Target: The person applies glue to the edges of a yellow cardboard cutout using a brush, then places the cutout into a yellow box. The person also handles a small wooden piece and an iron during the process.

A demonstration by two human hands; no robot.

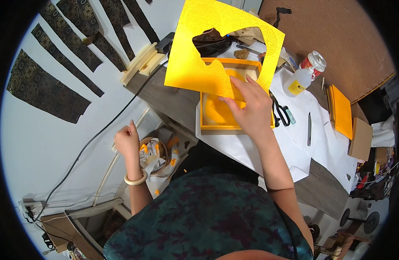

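My right hand [251, 106] pinches the lower edge of a glossy yellow patterned sheet [182, 65] between thumb and fingers. A large irregular hole is cut through the sheet's middle. Beneath it on the table lies a shallow yellow-edged box [202, 112] with a pale inside, partly hidden by the sheet and my hand. My left hand [127, 139] is raised away from the table, fingers curled closed, beside a round waste basket [167, 156]. Whether anything is inside those fingers is hidden.
Right of the box lie black-handled scissors [279, 112] and a craft knife [309, 129] on white paper [290, 147]. A white bottle [294, 84], a can [314, 63] and an orange-yellow panel [340, 110] stand farther right. A black cable [108, 123] crosses at left.
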